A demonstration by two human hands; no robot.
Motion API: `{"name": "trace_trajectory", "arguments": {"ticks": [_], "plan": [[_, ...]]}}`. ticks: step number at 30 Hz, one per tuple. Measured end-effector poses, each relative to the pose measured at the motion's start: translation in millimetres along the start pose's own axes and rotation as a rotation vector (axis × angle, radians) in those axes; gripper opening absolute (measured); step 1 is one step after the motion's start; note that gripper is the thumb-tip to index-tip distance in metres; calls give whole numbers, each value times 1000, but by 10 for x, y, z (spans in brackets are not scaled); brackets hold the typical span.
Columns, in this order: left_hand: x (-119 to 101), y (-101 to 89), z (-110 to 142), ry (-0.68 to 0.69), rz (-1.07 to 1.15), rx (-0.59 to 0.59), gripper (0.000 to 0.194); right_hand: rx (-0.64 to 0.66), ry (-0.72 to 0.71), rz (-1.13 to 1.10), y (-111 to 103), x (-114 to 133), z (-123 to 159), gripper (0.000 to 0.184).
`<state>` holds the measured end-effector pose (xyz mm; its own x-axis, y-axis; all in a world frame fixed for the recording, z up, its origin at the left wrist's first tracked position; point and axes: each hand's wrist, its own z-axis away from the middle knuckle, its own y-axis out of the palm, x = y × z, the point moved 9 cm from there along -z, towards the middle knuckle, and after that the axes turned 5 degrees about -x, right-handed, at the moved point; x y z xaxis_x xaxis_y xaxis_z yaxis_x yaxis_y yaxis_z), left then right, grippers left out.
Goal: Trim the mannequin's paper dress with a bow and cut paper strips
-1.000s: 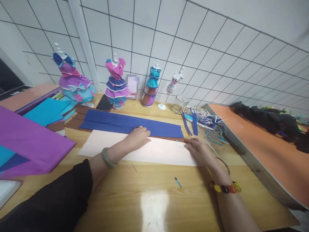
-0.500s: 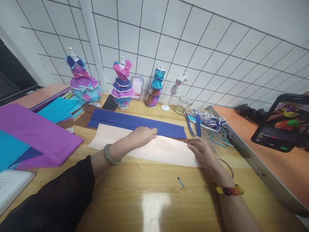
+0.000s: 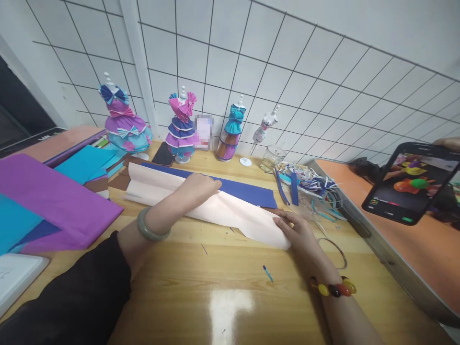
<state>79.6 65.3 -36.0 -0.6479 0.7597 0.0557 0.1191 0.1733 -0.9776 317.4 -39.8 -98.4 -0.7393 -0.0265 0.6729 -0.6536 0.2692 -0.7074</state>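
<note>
A long pale pink sheet (image 3: 239,214), of paper or thin cloth, lies lifted and rippled across the table in front of me. My left hand (image 3: 196,191) is closed on its far edge near the middle, fingers pinched together. At the sheet's right end, my right hand (image 3: 297,231) grips the corner between thumb and fingers. Behind it lies a dark blue strip (image 3: 247,188), partly covered by the pink sheet. Brown pieces (image 3: 119,180) stick out at the left end of the stack.
Small dress forms in ruffled dresses (image 3: 125,120) and a bare form (image 3: 264,127) stand by the tiled wall, near a glass (image 3: 273,158). Cut scraps (image 3: 309,179) pile at right. Purple sheets (image 3: 72,206) lie left. A person's hand holds a phone (image 3: 409,184) over an orange surface.
The pink sheet has been raised and shifted back and left, covering more of the blue strip. My left hand moved left and away; the phone moved slightly left.
</note>
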Motion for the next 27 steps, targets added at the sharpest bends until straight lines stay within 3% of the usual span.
{"name": "trace_trajectory", "arguments": {"ticks": [2, 4, 8, 13, 17, 22, 27], "plan": [[61, 34, -13, -4, -18, -20, 19, 5, -11, -25, 61, 1, -10, 30], [64, 30, -36, 7, -48, -115, 15, -39, -15, -15, 63, -51, -26, 30], [-146, 91, -52, 79, 6, -228, 19, -194, -18, 39, -49, -203, -49, 31], [-626, 252, 40, 264, 171, -137, 25, -206, -26, 74, -78, -221, -54, 31], [-877, 355, 151, 382, 278, -91, 32, -194, -63, 98, -88, -102, -34, 30], [-951, 498, 190, 402, 306, -45, 30, -252, -208, 172, -152, 175, 37, 24], [-930, 533, 176, 368, 395, 4, 29, -65, -309, 124, 33, 402, 89, 23]]}}
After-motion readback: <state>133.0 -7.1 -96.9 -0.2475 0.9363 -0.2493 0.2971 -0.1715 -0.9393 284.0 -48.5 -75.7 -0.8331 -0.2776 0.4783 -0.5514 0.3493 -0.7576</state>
